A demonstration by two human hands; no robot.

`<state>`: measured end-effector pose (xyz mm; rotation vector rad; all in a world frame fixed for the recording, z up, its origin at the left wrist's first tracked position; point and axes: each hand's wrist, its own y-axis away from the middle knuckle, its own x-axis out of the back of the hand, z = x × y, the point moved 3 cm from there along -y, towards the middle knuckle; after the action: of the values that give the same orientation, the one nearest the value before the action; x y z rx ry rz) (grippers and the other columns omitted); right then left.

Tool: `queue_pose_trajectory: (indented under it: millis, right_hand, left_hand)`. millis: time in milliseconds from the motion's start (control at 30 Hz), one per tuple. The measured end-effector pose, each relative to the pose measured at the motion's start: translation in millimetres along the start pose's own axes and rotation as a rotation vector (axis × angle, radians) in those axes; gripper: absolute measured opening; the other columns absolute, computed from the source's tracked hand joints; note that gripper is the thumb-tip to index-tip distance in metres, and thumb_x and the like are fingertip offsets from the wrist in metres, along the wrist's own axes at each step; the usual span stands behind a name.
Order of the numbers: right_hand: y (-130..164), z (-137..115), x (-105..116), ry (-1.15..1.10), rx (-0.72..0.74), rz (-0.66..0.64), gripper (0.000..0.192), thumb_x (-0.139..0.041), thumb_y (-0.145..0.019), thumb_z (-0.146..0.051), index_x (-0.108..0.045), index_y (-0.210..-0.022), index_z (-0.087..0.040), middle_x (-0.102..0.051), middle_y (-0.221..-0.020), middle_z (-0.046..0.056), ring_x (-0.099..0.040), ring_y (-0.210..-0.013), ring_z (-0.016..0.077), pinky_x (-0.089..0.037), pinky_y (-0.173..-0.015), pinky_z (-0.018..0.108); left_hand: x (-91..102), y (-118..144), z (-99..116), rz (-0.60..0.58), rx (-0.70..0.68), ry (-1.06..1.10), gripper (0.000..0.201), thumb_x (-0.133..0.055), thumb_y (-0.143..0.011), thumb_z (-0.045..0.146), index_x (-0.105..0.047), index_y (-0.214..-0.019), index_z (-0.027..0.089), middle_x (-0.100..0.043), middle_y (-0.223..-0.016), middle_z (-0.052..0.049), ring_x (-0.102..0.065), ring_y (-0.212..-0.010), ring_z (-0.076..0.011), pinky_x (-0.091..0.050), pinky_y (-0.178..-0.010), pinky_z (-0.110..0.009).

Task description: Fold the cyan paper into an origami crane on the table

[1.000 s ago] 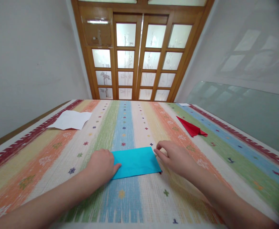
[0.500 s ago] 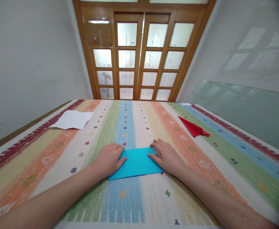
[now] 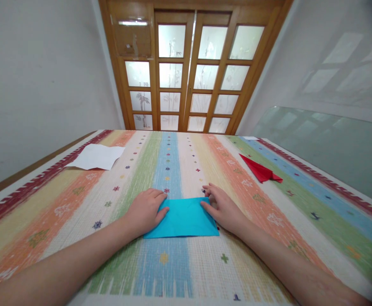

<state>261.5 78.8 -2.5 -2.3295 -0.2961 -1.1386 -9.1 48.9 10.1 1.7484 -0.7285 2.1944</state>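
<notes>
The blue paper [image 3: 182, 217], folded into a flat rectangle, lay on the striped cloth of the counter [image 3: 77, 199], near the person and on the cloth's blue band. By the look of it the sheet was very light and thin, limp rather than stiff, and likely to slide on the woven cloth or crease wherever it was pressed; it seemed best held down flat at its short ends or lifted by a corner or an edge, since the middle offered nothing to grip. The left hand [image 3: 144, 210] lay palm down at the paper's left end, its fingers [image 3: 159, 199] stretched out almost flat and close together, their tips and the thumb resting on the paper's edge, pressing rather than clasping. The right hand [image 3: 224, 208] sat at the right end, its fingers [image 3: 209, 191] loosely spread and slightly curled, the thumb touching the paper's right edge and the fingertips at its far right corner; neither hand closed around anything. Whether the right fingertips pinched the corner or only rested on it could not be told. Well apart, a folded red paper [image 3: 260, 171] lay to the right and a white sheet [image 3: 97, 156] at the far left.
</notes>
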Motion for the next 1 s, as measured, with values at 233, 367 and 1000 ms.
queue_pose_trajectory:
  millis: [233,367,1000]
  right_hand:
    - [0.4,-7.8,11.0,-0.165,-0.055,0.118,0.006,-0.058,-0.089,-0.025,-0.055,-0.085,-0.022,-0.065,-0.094,0.005,-0.062,-0.092,0.0233,-0.048,-0.080,0.037]
    - [1.7,-4.9,25.1,-0.279,-0.132,0.371,0.014,-0.059,-0.092,-0.029,-0.053,-0.081,-0.022,-0.055,-0.075,0.000,-0.054,-0.070,0.0180,-0.043,-0.064,0.031]
    - [35.2,-113.1,0.8,0.033,0.887,-0.003,0.008,-0.056,-0.093,-0.017,-0.064,-0.091,-0.019,-0.071,-0.089,0.005,-0.061,-0.083,0.0202,-0.047,-0.076,0.039]
  left_hand:
    - [5.9,-0.6,-0.5,0.107,0.015,-0.022,0.036,-0.055,-0.095,0.036,-0.062,-0.125,0.019,-0.065,-0.126,-0.012,-0.057,-0.115,-0.0300,-0.043,-0.100,-0.049]
    - [19.3,0.7,2.2,0.253,0.001,-0.076,0.020,-0.053,-0.095,0.031,-0.067,-0.101,0.018,-0.065,-0.114,-0.012,-0.057,-0.107,-0.0298,-0.041,-0.097,-0.050]
    - [-19.4,0.4,24.6,-0.040,0.358,1.476,0.047,-0.071,-0.079,0.060,-0.060,-0.083,0.014,-0.062,-0.068,-0.002,-0.056,-0.059,-0.0139,-0.046,-0.058,-0.026]
